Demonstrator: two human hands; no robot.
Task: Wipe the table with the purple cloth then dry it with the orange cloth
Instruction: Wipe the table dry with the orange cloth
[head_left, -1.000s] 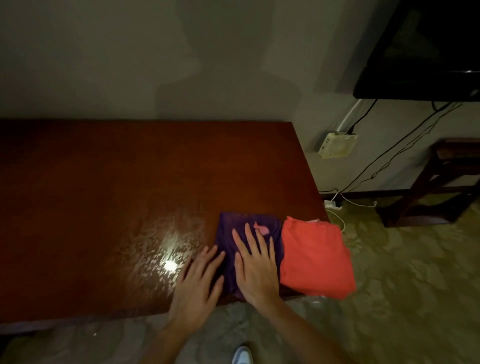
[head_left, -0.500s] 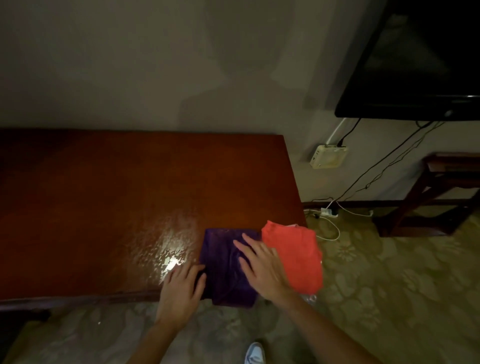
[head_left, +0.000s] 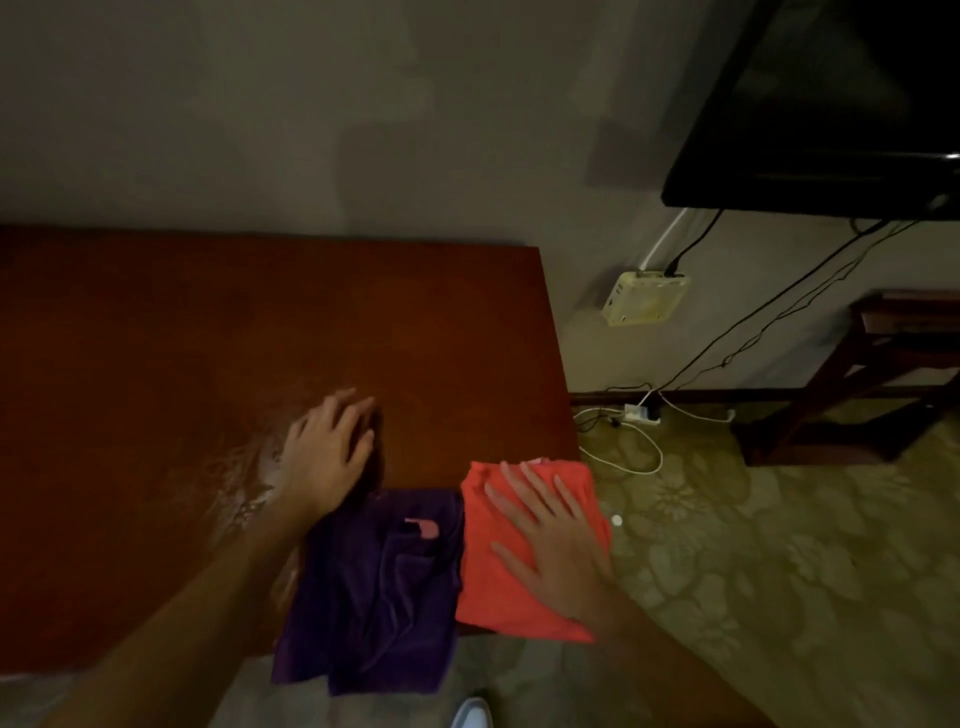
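Note:
The purple cloth (head_left: 374, 592) lies crumpled at the near right corner of the dark red wooden table (head_left: 182, 364), its lower edge hanging over the front rim. Right beside it the orange cloth (head_left: 498, 582) covers the table's right corner and overhangs it. My right hand (head_left: 550, 535) rests flat on the orange cloth, fingers spread. My left hand (head_left: 327, 452) is on the bare tabletop just beyond the purple cloth's top left corner, fingers apart, holding nothing. A wet sheen (head_left: 249, 478) shows on the wood by that hand.
A wall runs behind the table. A black TV (head_left: 831, 114) hangs at the upper right, with a white box (head_left: 644, 299) and cables below it. A power strip (head_left: 639, 413) lies on the patterned floor. A dark wooden stand (head_left: 872, 374) is at the far right.
My right hand has slid off the purple cloth onto the orange cloth. My left hand has moved forward from the table's front edge onto the bare wood beyond the purple cloth.

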